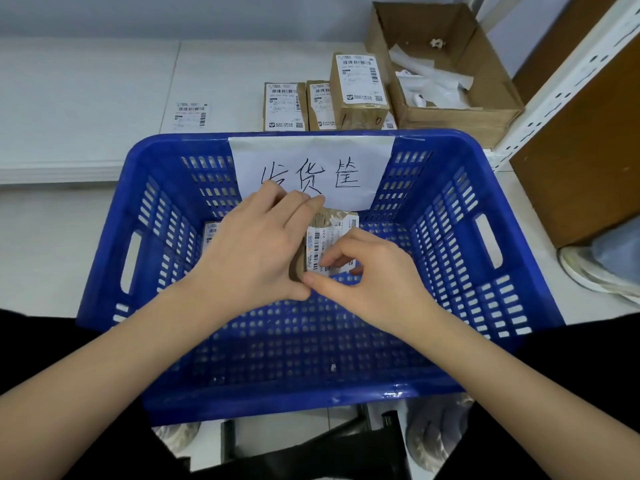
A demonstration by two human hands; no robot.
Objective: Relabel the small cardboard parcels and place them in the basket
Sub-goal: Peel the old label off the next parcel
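Parcel (313, 237), frame centre, above basket (450, 237): left hand (256, 251) grips; right hand (363, 268) pinches label (327, 244). Smooth edges flat.

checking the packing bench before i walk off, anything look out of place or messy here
One thing stands out: a loose white shipping label lies alone on the white table, left of the small labelled cardboard parcels. The open brown cardboard box holds crumpled white backing paper, apparently waste. The blue plastic basket looks undamaged.
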